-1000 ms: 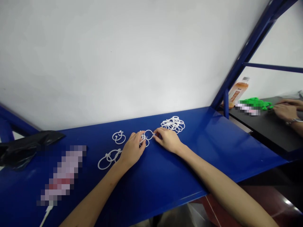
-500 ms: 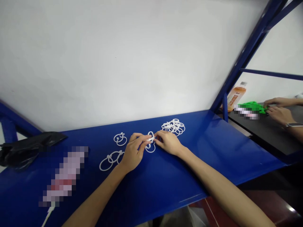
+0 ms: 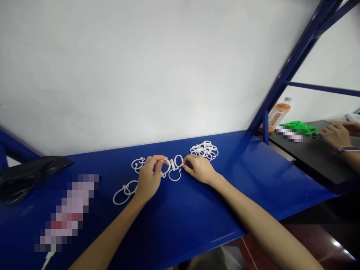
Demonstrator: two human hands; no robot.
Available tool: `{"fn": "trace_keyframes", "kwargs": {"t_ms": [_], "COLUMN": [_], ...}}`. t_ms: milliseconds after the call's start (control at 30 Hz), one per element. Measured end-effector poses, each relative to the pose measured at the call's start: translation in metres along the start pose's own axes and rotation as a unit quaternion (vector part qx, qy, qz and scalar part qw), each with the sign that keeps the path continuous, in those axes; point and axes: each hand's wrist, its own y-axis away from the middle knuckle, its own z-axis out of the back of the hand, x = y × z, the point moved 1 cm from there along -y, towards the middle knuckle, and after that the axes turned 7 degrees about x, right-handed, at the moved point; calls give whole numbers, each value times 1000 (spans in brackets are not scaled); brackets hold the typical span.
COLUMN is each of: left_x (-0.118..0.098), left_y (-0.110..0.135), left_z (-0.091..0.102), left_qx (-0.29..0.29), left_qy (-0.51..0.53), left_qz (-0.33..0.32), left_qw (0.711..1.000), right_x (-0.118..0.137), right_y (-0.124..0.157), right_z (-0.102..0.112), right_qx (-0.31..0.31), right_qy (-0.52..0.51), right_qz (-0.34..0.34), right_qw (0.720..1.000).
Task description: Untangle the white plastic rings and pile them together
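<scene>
My left hand [image 3: 150, 175] is closed, pinching a white ring [image 3: 166, 167] between thumb and fingertips. To its right, my right hand [image 3: 200, 168] pinches the edge of another white ring [image 3: 179, 161], which stands up off the table. A small white joint piece [image 3: 172, 164] shows between these two rings; whether it links them I cannot tell. Below them lies an open-ended white ring [image 3: 174, 174]. Left of my left hand are a ring with small knobs [image 3: 137, 165] and a pair of looped rings [image 3: 121, 196], partly hidden by that hand.
A heap of white rings [image 3: 204, 150] lies behind my right hand on the blue table [image 3: 253, 180]. At left are a black plastic bag [image 3: 30, 174] and a blurred-out object with a white cable [image 3: 48, 258]. Another person's hands [image 3: 337, 135] work beside green pieces [image 3: 300, 127] and a bottle [image 3: 279, 114].
My left hand has moved left, away from my right hand, with a ring in its fingers. The two held rings now show apart. My right hand has barely moved.
</scene>
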Motion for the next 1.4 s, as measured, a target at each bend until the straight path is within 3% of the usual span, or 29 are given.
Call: {"fn": "trace_keyframes", "kwargs": {"t_ms": [233,367,600,767,867,967,1033,1200,1300,1400], "left_x": [0,-12,-3,-5,-12,-17,-19,-18,-18,-18], "left_y": [1,5,6,5,6,9,10,11,11,12], "left_z": [-4,-7,-11,-11,-10,-9,-8,-10,-13,-14], "left_qx": [-12,50,61,44,31,20,2,-21,-24,-30], "left_qy": [-136,-182,-198,-115,-51,-49,-69,-124,-140,-152], "left_qz": [-94,-164,-136,-91,-84,-124,-149,-218,-230,-223], "left_qw": [986,968,969,988,995,991,986,968,963,962], "right_x": [2,7,7,4,5,8,12,20,20,22], "right_y": [2,4,6,6,4,2,2,5,5,6], "right_z": [3,8,15,10,5,2,1,-3,-5,-3], "right_qx": [-5,-13,-41,-54,-80,-103,-87,9,24,23], "right_qy": [0,14,0,-87,-161,-208,-235,-363,-435,-441], "right_qz": [38,83,103,134,100,31,18,75,61,55], "right_qw": [999,996,994,986,979,972,968,929,898,896]}}
